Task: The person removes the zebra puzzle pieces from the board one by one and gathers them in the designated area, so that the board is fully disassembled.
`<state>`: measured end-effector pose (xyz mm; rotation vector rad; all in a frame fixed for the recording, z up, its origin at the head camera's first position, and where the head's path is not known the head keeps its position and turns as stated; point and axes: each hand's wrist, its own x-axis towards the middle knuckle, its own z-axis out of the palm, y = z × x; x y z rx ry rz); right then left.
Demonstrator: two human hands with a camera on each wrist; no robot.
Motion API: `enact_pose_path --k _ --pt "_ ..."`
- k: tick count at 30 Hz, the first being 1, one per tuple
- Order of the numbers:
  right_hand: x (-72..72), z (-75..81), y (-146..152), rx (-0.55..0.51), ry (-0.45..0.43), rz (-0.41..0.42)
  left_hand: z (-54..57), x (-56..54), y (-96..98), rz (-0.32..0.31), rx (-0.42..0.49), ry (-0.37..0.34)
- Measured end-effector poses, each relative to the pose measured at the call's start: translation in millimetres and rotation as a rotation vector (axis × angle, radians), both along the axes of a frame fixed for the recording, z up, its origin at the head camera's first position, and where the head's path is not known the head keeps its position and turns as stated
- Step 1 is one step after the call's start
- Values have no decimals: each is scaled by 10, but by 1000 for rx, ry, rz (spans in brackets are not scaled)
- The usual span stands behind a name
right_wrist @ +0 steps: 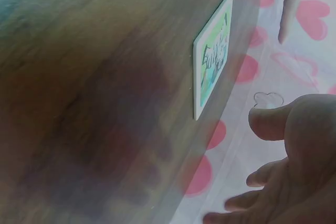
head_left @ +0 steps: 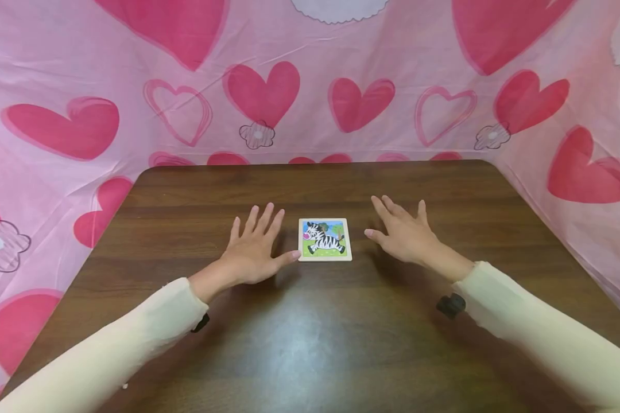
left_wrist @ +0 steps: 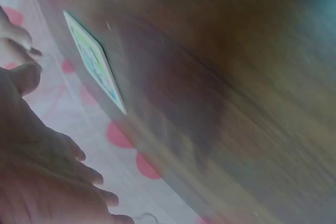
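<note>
A small square zebra picture puzzle (head_left: 325, 240) with a pale wooden frame lies flat in the middle of the table. My left hand (head_left: 255, 246) is spread just left of it, palm down, and its thumb tip overlaps the frame's left edge in the head view. To the right of the puzzle hovers my right hand (head_left: 405, 229), fingers straight, a small gap from the frame. Both wrist views show the palms (left_wrist: 47, 166) raised over the table, casting shadows on it. Neither hand holds anything.
The dark brown wooden table (head_left: 310, 355) has rounded far corners. Behind it and along both sides hangs a pink cloth (head_left: 310, 51) printed with hearts. A tiny white speck (head_left: 125, 386) lies near the left forearm. Dark wrist devices (head_left: 451, 305) show below the cream sleeves.
</note>
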<state>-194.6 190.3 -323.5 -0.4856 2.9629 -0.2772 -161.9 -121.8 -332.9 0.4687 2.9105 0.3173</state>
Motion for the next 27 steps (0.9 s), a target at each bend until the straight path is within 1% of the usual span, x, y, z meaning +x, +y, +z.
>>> enact_pose_path --k 5,10,14,17,21,27 --pt "-55 2 -61 -36 11 44 -29 57 118 -27 15 -12" --pt "-136 -41 -111 -103 55 142 -70 110 209 -82 15 -18" --pt "-187 -68 -171 -151 77 211 -70 153 270 -105 4 -34" --pt "-222 -80 -226 -163 76 251 -79 171 302 -114 -4 -50" --pt "-274 -91 -311 -177 63 292 -102 187 346 -141 -23 -72" --pt "-347 -136 -383 -162 62 318 -131 203 416 -201 -43 -106"
